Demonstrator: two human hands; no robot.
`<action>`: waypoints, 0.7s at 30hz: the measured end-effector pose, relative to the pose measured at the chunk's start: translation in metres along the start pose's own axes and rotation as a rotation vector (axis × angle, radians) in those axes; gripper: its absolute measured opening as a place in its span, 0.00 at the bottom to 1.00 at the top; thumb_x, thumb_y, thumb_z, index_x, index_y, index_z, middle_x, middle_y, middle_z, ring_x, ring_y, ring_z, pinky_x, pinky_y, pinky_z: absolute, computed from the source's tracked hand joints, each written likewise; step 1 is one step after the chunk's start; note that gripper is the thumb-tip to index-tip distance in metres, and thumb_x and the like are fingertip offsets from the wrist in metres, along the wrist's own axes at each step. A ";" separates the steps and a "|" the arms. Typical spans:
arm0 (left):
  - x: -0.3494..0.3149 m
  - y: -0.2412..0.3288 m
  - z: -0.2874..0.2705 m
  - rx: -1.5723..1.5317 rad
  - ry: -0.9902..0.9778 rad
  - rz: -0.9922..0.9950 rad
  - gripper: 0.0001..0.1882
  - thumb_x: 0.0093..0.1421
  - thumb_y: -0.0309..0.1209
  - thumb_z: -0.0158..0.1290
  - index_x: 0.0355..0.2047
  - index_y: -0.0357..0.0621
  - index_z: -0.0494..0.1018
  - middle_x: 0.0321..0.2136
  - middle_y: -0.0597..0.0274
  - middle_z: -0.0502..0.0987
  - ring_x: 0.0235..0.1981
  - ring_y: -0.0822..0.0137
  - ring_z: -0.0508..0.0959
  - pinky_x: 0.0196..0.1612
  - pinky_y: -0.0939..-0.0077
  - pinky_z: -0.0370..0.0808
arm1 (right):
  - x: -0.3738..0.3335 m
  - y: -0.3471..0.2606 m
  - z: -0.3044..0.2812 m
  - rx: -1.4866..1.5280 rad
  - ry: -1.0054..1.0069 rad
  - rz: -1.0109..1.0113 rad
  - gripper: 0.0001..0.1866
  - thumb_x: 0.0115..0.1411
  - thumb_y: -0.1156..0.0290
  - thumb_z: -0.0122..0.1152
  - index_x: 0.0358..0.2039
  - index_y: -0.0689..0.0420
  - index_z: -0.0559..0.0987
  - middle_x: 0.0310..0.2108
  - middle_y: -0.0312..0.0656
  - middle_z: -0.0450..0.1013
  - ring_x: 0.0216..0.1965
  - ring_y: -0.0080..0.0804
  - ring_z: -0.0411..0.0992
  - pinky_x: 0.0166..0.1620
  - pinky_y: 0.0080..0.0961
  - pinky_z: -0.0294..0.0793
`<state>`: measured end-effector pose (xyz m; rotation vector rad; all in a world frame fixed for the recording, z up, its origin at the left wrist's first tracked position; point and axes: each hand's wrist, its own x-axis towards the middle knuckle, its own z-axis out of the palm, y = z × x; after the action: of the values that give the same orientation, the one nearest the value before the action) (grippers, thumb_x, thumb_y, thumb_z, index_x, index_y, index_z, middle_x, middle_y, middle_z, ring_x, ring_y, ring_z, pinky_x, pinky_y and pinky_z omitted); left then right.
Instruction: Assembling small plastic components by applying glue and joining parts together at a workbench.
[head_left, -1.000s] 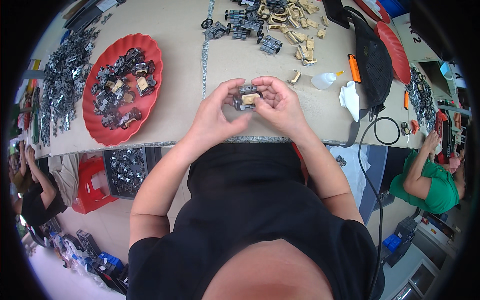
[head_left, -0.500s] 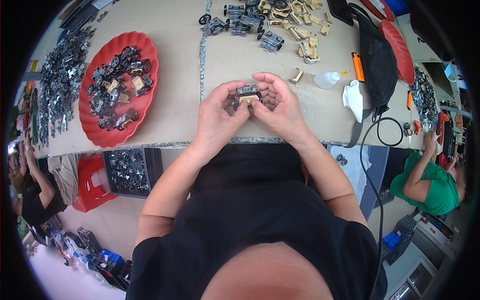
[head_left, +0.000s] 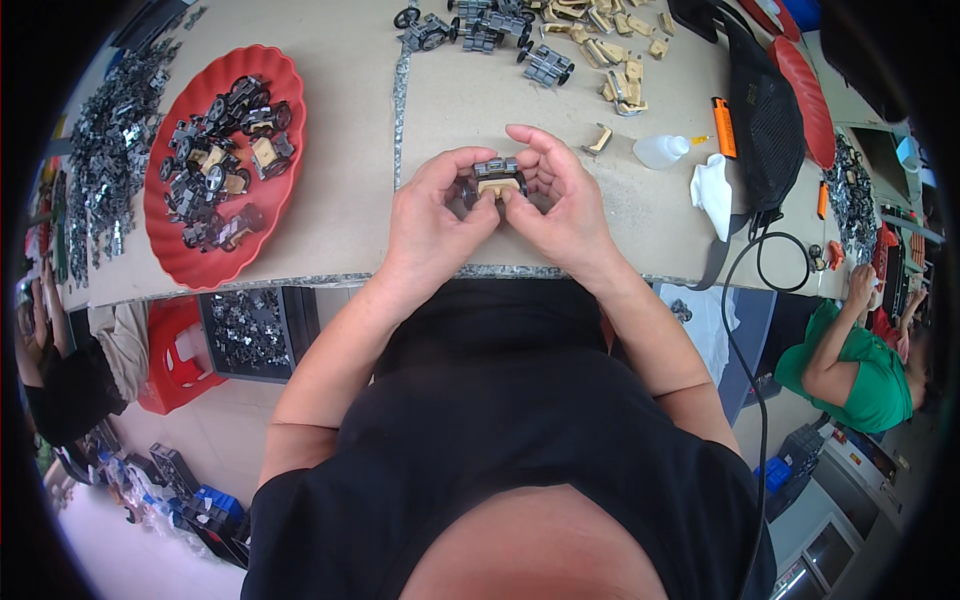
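Just beyond the table's front edge, both hands hold one small grey toy car chassis (head_left: 494,167) with dark wheels at its sides. A tan plastic part (head_left: 499,186) sits against its near side. My left hand (head_left: 428,215) curls round the left end, its thumb pressed on the tan part. My right hand (head_left: 566,212) grips the other end in the same way, thumb close to the left thumb. The fingertips behind the chassis are partly hidden. Beyond my right hand a single tan part (head_left: 598,140) lies on the table.
At left stands a red scalloped tray (head_left: 293,165) of wheeled chassis, with a heap of grey parts (head_left: 105,170) past it. Loose chassis (head_left: 547,66) and tan parts (head_left: 625,88) lie at the back. Rightward are a white bottle (head_left: 660,151), an orange lighter (head_left: 723,128) and a black bag (head_left: 765,120).
The view has shifted slightly, so the table things sit a little differently. Both hands stay closed on the chassis, and the tan part shows a bit more between the thumbs.
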<state>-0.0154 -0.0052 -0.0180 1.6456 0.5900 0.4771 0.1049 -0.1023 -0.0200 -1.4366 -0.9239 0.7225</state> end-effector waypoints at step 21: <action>0.019 0.024 -0.042 0.148 -0.392 0.182 0.25 0.42 0.21 0.58 0.44 0.44 0.68 0.33 0.65 0.69 0.26 0.78 0.67 0.27 0.86 0.67 | 0.007 -0.011 -0.030 0.106 -0.339 0.203 0.16 0.47 0.85 0.60 0.37 0.61 0.69 0.33 0.32 0.67 0.33 0.14 0.68 0.36 0.13 0.70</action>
<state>-0.0240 0.0368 0.0115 1.8814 0.1882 0.2340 0.1328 -0.1113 -0.0058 -1.3488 -0.9880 1.1764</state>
